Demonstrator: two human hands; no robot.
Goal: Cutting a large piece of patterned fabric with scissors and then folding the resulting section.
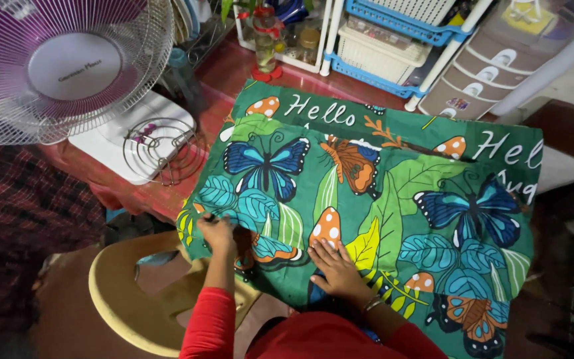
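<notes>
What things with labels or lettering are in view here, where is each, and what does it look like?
Fan hub label: upper left, round, white, behind the wire grille.
Printed cloth: centre, green with butterflies, mushrooms and white lettering along the top.
Drawer sticker: upper right, small, colourful.
Left hand and right hand rest on the cloth.

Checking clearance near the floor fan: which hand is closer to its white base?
Left. The left hand sits at the green butterfly cloth's left edge, just below-right of the white fan base. The right hand presses flat farther right, mid-cloth.

The cloth (pixel 393 199) is green, printed with blue and orange butterflies, teal and yellow leaves, and orange white-spotted mushrooms. Far left, the fan (pixel 68 66) is purple in a white cage. The near sleeve (pixel 210 326) is red.
</notes>
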